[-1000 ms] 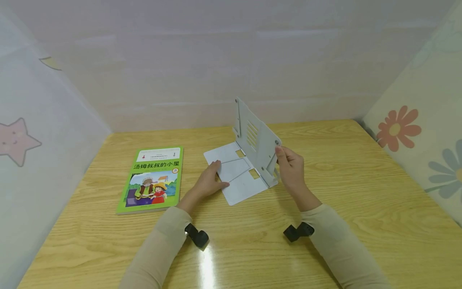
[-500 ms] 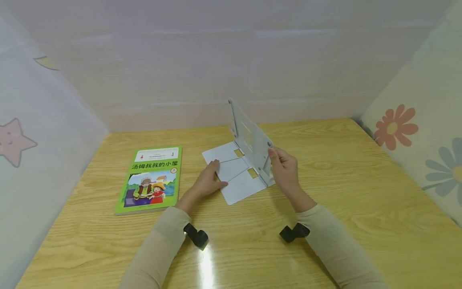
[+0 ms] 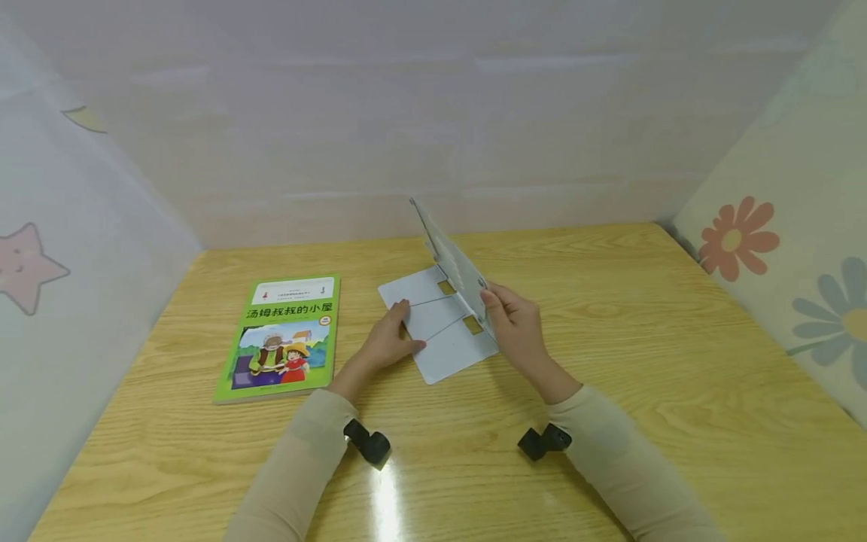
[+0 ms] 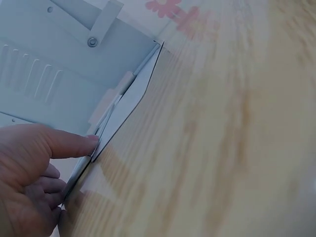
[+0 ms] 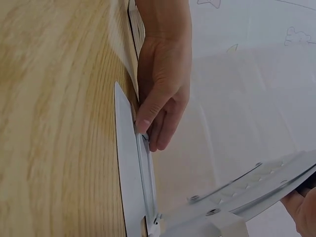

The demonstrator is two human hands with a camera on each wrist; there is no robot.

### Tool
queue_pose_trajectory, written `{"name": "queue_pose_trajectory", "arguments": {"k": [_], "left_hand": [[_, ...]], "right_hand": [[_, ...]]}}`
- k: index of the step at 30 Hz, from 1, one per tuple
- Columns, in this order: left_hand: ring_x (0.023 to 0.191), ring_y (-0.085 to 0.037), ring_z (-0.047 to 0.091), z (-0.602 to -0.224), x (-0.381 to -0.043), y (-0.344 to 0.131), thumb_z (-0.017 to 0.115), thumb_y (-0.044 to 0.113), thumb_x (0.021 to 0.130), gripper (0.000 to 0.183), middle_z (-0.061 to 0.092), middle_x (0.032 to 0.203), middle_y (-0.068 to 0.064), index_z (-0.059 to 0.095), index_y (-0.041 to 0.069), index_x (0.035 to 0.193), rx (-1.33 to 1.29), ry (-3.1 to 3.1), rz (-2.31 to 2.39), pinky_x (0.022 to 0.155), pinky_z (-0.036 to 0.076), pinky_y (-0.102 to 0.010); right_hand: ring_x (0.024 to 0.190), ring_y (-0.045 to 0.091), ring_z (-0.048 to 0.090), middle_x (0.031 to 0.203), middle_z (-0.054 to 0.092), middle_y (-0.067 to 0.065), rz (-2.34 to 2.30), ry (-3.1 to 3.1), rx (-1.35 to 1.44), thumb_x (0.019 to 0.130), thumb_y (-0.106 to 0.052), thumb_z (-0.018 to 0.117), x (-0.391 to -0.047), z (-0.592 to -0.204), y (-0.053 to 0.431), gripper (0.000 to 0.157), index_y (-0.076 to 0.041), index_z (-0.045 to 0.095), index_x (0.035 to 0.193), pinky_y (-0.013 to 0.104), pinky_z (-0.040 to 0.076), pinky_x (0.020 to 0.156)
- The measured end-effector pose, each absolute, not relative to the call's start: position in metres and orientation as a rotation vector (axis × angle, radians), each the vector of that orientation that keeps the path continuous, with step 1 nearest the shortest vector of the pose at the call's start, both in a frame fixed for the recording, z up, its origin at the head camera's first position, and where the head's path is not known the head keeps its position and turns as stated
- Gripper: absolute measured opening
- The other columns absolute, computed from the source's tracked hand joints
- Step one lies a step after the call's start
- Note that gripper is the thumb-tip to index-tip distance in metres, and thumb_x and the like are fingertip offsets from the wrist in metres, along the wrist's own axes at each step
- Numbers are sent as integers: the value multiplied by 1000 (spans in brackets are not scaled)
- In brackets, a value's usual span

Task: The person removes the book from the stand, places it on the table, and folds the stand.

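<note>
1 pale grey-white folding stand (image 3: 443, 320) sits on the worktop (image 3: 643, 339), right of 1 green-covered book (image 3: 281, 339). It has 2 hinged plates: the base lies flat with 2 square cut-outs, the slotted panel (image 3: 455, 263) leans up over it. Left grip (image 3: 387, 342) is clamped on the base's edge, right grip (image 3: 516, 327) on the panel's near corner. 2 black wrist cameras (image 3: 368, 443).

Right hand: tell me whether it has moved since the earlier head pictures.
Yes: in the head view, the right hand has moved left, closer to the green storybook.
</note>
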State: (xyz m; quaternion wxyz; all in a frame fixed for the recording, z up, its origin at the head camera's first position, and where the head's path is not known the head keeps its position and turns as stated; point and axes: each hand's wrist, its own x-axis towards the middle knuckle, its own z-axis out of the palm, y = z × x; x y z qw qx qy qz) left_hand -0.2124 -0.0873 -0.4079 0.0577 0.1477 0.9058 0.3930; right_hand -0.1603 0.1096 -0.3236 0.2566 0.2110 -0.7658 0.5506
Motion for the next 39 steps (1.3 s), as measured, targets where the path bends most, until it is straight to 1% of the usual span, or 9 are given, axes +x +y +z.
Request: {"name": "queue_pose_trajectory", "arguments": {"k": [2,4,11,13,16,19,22,28,39], "left_hand": [[126,-28,15,-409,-213,-88,64,18,77,74,21,137,-18,21,-5,133,415,2727,1241,102,15,-34],[126,-26,17,-410,-213,-89,63,20,78,73,23,137,-17,22,-3,134,374,2712,1286,101,17,-33],[123,-26,25,-406,-215,-90,60,25,81,66,29,135,-16,27,4,134,268,2662,1468,98,24,-36],[122,-25,26,-398,-213,-91,58,25,83,64,29,135,-15,27,2,134,291,2606,1602,98,25,-35],[121,-22,30,-379,-208,-91,54,21,86,60,29,135,-14,24,-1,133,321,2377,1920,97,27,-30],[119,-20,33,-358,-204,-89,51,17,88,56,31,134,-14,24,-3,133,339,2123,2197,95,30,-25],[118,-18,35,-342,-203,-88,49,19,89,54,33,133,-12,26,-4,132,378,2049,2318,93,32,-23],[118,-15,34,-329,-207,-87,49,23,88,53,34,132,-11,30,-3,131,390,2080,2371,93,31,-22],[115,-18,38,-335,-202,-89,48,6,88,47,35,131,-17,30,-5,130,317,2055,2454,91,34,-22]], "right_hand": [[52,28,51,83,59,29,1454,-2081,599,82,11,48,-157,-321,107,16,19,56,94,9,38,46],[53,23,50,86,58,30,1428,-2077,632,81,12,49,-156,-321,106,17,20,55,95,9,37,46],[60,28,55,93,55,32,1358,-2050,780,79,15,49,-155,-323,101,21,19,53,100,8,39,52],[57,26,52,92,55,32,1314,-2047,810,77,17,51,-156,-326,101,22,19,53,99,12,40,49],[69,26,58,94,57,28,1266,-2042,856,75,17,53,-162,-336,103,26,17,54,101,20,48,57],[83,28,59,98,57,24,1237,-2040,896,77,12,55,-169,-348,105,28,13,54,105,30,50,65],[88,29,57,100,57,23,1202,-2036,933,84,-2,52,-169,-350,104,27,12,54,107,31,49,69],[95,32,53,104,55,24,1113,-2032,1010,90,-29,40,-167,-352,98,47,13,54,106,34,48,73],[96,31,53,103,55,24,945,-2053,1117,88,-29,43,-162,-355,90,48,14,53,106,32,46,76]]}}
